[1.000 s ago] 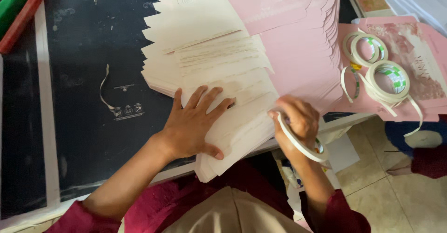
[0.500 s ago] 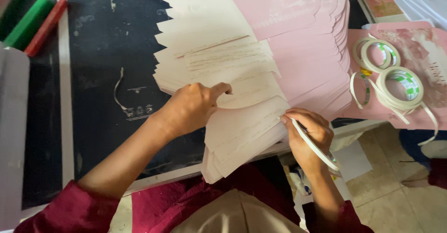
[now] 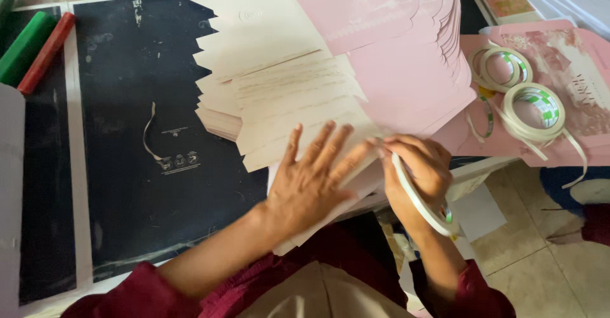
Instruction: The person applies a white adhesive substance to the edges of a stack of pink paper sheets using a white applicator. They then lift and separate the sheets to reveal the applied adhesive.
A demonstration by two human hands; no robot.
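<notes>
A small white printed mark [image 3: 180,163], made up of a short row of box-like symbols over a thin line, is seen on the dark mat [image 3: 127,102] at centre left. A second, smaller white mark [image 3: 137,10] is located near the mat's top edge. Round green-and-white core labels are carried by the tape rolls [image 3: 534,109] lying at right on pink printed sheets [image 3: 572,70], and a similar green spot is visible on the tape roll [image 3: 424,198] held in the right hand [image 3: 419,172]; no screens or signs are shown.
</notes>
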